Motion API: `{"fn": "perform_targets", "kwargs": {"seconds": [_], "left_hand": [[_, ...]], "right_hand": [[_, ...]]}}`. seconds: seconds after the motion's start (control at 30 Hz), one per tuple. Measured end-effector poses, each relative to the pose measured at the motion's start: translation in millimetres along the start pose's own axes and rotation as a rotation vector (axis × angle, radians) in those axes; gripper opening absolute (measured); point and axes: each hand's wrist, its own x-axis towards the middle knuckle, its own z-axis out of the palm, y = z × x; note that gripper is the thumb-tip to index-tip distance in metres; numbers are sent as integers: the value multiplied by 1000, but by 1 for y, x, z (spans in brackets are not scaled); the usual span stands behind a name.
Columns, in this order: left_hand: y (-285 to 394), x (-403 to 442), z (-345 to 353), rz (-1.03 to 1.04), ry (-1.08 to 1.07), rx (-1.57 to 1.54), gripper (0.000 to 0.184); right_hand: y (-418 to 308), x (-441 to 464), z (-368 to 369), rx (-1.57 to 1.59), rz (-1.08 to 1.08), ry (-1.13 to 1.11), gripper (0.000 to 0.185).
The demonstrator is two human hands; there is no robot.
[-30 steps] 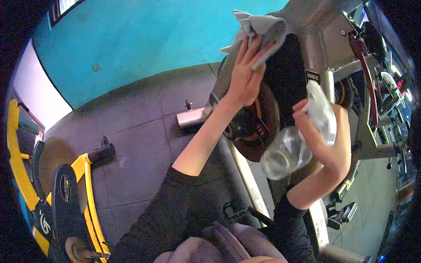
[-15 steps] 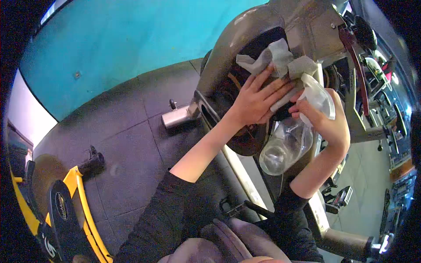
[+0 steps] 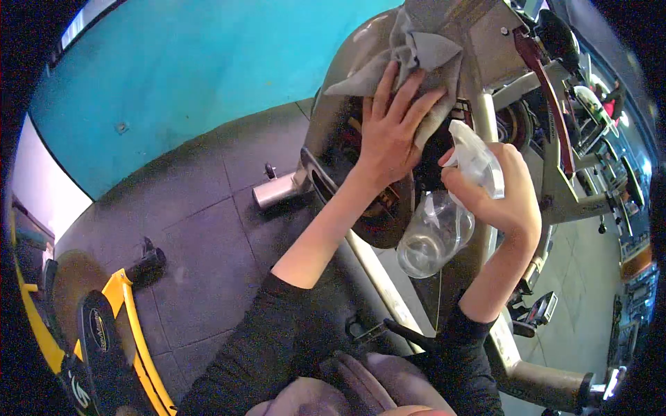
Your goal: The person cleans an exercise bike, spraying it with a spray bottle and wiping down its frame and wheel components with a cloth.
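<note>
Turquoise wall (image 3: 208, 62); cloth (image 3: 433, 52) under left hand (image 3: 390, 142), spray bottle (image 3: 454, 220), "RevMaster" label (image 3: 100, 329).

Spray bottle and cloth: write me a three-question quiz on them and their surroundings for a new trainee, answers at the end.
1. Multiple choice. What does the right hand hold?
A) a pedal
B) a clear spray bottle
C) a phone

2. True or false: the left hand is lifted clear of the cloth.

3. Fill in the colour: the wall is ____.

Key: 1 B; 2 false, its fingers lie spread on it; 3 turquoise.
</note>
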Motion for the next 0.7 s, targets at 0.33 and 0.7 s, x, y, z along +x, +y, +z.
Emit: {"fn": "perform_targets", "kwargs": {"seconds": [0.33, 0.7], "left_hand": [[1, -35, 5, 245, 114, -159, 35], [-8, 3, -13, 110, -44, -105, 66]], "right_hand": [[27, -12, 2, -116, -37, 29, 37], [31, -29, -15, 171, 16, -98, 35]]}}
